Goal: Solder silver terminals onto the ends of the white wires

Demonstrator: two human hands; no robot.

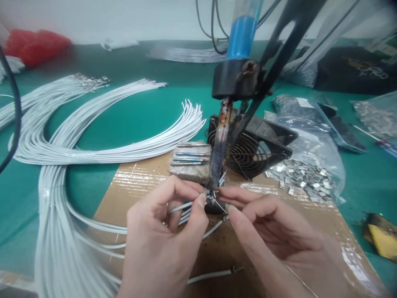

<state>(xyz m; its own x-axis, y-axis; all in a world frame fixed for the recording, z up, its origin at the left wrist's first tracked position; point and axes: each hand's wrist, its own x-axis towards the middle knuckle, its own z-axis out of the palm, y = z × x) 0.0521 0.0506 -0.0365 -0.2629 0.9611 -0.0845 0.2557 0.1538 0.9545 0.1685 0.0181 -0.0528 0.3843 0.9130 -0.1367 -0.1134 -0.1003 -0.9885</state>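
My left hand [169,231] pinches a white wire [180,207] close to its bared end, right under the tip of a soldering iron [218,153] fixed upright on a stand. From the right, my right hand [266,231] holds a thin strand of solder wire [219,205] between thumb and fingers, its end at the iron tip. The solder trails out below the right palm. Several other white wires pass behind the left fingers. One loose wire with a metal terminal [232,271] lies on the cardboard [145,186] below the hands. The exact joint is partly hidden by fingertips.
Bundled white wires [52,194] curve across the left side. A block with metal rods [190,159] and a black fan [254,145] stand behind the iron. Small metal pieces [304,178] spill from a plastic bag at right. A yellow sponge [381,238] sits far right.
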